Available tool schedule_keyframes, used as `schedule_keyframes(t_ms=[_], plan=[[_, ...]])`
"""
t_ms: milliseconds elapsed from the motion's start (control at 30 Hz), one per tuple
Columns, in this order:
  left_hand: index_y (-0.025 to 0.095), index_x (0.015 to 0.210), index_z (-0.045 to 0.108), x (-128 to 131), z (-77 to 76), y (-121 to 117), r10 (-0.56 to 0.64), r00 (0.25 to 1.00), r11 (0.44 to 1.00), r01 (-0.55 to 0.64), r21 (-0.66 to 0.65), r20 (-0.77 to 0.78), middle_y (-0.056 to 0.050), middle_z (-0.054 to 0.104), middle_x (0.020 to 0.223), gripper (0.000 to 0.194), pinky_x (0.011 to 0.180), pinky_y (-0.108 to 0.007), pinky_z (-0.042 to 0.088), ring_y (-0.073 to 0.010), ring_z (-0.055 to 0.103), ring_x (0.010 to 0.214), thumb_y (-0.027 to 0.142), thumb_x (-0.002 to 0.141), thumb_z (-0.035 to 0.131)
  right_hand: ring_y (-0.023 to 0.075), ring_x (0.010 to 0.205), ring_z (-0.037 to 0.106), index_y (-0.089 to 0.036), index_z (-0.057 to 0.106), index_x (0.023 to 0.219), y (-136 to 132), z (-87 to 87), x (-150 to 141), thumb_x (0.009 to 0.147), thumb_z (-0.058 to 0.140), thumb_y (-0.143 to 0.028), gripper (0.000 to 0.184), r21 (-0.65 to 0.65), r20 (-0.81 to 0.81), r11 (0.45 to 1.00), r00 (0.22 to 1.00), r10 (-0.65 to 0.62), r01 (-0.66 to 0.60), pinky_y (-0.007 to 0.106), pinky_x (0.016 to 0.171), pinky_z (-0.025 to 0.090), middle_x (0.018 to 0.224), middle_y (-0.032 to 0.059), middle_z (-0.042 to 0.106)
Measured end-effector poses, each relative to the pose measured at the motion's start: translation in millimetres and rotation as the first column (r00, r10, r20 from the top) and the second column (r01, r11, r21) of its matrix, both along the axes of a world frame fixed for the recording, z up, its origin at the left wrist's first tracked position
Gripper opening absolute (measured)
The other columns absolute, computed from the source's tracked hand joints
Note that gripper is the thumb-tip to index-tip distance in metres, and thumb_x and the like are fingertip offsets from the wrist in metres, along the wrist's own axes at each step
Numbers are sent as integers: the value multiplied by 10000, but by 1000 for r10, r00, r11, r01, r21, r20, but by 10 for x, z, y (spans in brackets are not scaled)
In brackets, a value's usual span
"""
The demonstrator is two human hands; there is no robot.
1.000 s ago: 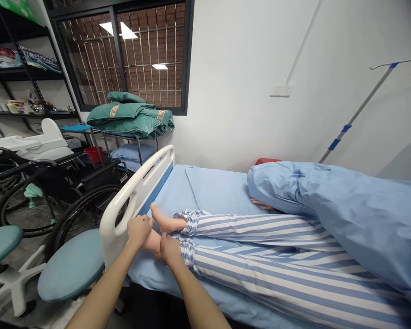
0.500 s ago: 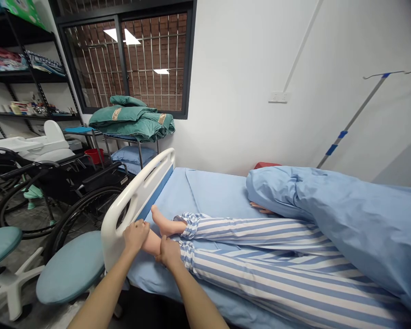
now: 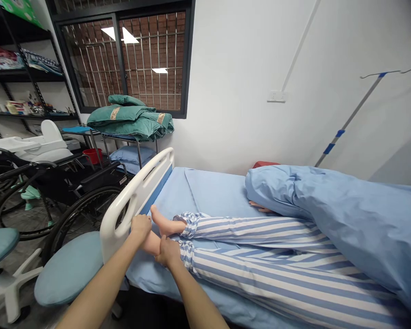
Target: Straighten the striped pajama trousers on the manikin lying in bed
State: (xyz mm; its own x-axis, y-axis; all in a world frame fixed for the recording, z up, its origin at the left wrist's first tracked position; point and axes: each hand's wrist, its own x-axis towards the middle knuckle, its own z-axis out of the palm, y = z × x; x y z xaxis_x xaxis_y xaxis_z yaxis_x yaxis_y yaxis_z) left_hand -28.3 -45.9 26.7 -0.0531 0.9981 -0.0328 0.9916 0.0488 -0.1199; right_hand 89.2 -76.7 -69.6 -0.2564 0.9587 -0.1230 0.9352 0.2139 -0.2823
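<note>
A manikin with smooth, pale feet lies on the bed in blue-and-white striped trousers [image 3: 253, 274]. My left hand [image 3: 141, 227] is closed over the toe end of its near foot [image 3: 152, 243], close to the footboard. Lower on that leg, my right hand [image 3: 169, 251] wraps around the ankle, just beside the gathered trouser cuff [image 3: 187, 253]. The far foot [image 3: 165, 225] rests on the sheet with its toes up, touched by neither hand. My fingers hide parts of the near foot.
The white footboard [image 3: 118, 210] rises just left of my hands. Beyond it stand a wheelchair [image 3: 85, 183] and a round stool [image 3: 70, 269]. A blue quilt [image 3: 329, 196] covers the manikin's upper body. An IV pole [image 3: 349, 119] stands behind the bed.
My left hand has shifted slightly right and up, away from the footboard, still on the near foot. My right hand stays at the ankle.
</note>
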Motion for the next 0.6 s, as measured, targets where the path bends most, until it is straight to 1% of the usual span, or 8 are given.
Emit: schedule_keyframes(t_ms=[200, 367, 467, 600], plan=[[135, 961, 690, 33, -46, 59, -33, 999, 999, 33, -21, 7, -195, 674, 958, 355, 796, -376, 455, -265, 627, 936, 288, 838, 394, 328, 897, 639, -121, 501, 1092, 11, -6, 1, 583, 690, -342, 587, -5, 1, 1000, 1000, 10, -10, 419, 736, 513, 1004, 172, 646], [125, 1004, 667, -5, -105, 45, -24, 1000, 999, 24, 22, 17, -192, 665, 984, 376, 792, -370, 454, -265, 623, 939, 292, 828, 380, 330, 913, 633, -134, 504, 1099, 19, 1, -7, 573, 712, -370, 613, -22, 9, 1000, 1000, -12, 13, 410, 757, 503, 1022, 178, 641], [114, 976, 662, -34, -157, 3, 39, 998, 993, -44, 110, 48, -174, 672, 947, 390, 738, -375, 462, -279, 634, 883, 302, 828, 354, 327, 908, 634, -141, 504, 1092, 21, -7, -9, 565, 720, -353, 608, -20, 6, 1000, 1000, -13, 13, 399, 746, 504, 1022, 165, 643], [138, 925, 658, -38, -241, -119, 186, 971, 947, -218, 235, 151, -145, 682, 868, 385, 701, -352, 453, -267, 642, 833, 302, 843, 320, 320, 890, 639, -139, 506, 1087, 13, -34, -9, 568, 725, -363, 606, 0, 5, 1000, 1000, -18, 18, 389, 737, 500, 1007, 162, 646]])
